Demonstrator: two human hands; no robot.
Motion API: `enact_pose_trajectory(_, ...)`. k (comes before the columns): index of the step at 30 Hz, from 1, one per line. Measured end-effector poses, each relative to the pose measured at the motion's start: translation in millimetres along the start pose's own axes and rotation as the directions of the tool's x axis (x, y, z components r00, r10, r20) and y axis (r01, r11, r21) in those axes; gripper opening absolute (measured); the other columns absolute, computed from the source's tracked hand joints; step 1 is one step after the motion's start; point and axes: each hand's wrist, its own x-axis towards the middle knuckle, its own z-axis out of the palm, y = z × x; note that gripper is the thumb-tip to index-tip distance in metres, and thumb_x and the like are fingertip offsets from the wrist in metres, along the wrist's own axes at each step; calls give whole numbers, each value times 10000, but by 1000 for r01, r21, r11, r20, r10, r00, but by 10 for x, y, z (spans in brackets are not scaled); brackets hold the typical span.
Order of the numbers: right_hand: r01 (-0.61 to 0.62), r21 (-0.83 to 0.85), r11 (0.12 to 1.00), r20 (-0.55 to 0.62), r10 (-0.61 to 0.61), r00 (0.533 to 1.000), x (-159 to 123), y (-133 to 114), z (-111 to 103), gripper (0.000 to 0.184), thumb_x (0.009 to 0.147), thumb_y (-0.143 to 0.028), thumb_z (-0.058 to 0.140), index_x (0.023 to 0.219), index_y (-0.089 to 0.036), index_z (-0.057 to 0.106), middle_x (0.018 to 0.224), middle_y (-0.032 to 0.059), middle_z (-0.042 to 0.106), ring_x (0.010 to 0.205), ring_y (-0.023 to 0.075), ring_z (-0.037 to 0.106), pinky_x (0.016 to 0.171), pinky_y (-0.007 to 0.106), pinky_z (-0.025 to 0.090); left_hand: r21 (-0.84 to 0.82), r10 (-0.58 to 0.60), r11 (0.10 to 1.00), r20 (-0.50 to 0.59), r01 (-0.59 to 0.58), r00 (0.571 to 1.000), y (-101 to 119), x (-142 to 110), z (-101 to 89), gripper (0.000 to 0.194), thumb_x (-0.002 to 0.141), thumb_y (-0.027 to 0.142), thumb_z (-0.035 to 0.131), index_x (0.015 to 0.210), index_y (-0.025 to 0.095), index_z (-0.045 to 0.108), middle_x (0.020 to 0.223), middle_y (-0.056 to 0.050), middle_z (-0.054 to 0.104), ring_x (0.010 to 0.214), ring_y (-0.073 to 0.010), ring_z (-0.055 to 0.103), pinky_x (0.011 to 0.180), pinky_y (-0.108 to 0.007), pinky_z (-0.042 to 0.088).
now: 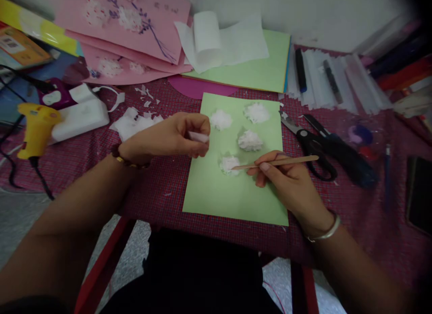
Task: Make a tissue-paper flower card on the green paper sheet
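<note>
A light green sheet of paper [236, 197] lies on the table, with several white crumpled-paper puffs [250, 140] on it. My right hand [286, 181] is closed around a wooden craft stick [290, 161]. The stick's thin end touches the lowest white puff [229, 164]. Over the sheet's left edge is my left hand [175, 136], its fingers pinched on a small whitish piece [198, 136] whose kind I cannot make out. Just behind that hand lies torn white tissue [130, 123], with small scraps scattered about it.
Scissors [303, 134] and a dark-handled cutter [351, 156] lie right of the sheet. A yellow glue gun [37, 129] and a white power strip [81, 116] are at left. A tissue roll [206, 37] and pink decorated sheets [162, 44] are at the back.
</note>
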Motion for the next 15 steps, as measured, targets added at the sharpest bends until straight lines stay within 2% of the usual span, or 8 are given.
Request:
enact_pose_trajectory(3,-5,33,999,-8,5,1000,-13,15,-28,64,891,-282,635,876,-225,661,762,1,713,546,92,586,515,239,472,-42,-107,993,105,112,989,-46,32,41,107,739,206,689,775,160,599,594,39,592,499,-63,518,473,-168,387)
enact_pose_trajectory(6,28,80,996,-40,-25,999,-39,1,-57,77,897,-281,626,865,-226,669,741,-6,692,555,96,573,526,240,457,-42,-152,987,123,158,981,-83,58,83,139,774,264,671,811,132,646,616,19,612,498,-58,509,466,-163,386)
enact_pose_trajectory(9,110,60,992,-73,-106,992,-78,-55,-47,108,931,-278,570,899,-246,668,762,-4,680,575,112,569,538,258,458,-15,-110,994,105,112,988,-69,54,148,181,794,299,657,807,120,676,574,38,556,492,-47,454,463,-158,333)
enact_pose_trajectory(12,196,-114,974,-87,-206,975,-120,-134,24,98,933,-250,574,926,-258,671,845,4,669,692,124,603,653,279,493,30,-31,999,94,28,995,1,18,263,187,805,299,638,826,122,697,591,42,546,520,-47,424,484,-164,301)
enact_pose_trajectory(15,251,-196,948,1,-256,967,-136,-182,136,57,877,-209,646,922,-243,636,946,14,650,870,146,627,775,295,500,47,-7,999,116,1,993,83,-26,407,199,814,294,610,847,118,695,613,35,552,539,-56,421,501,-175,307)
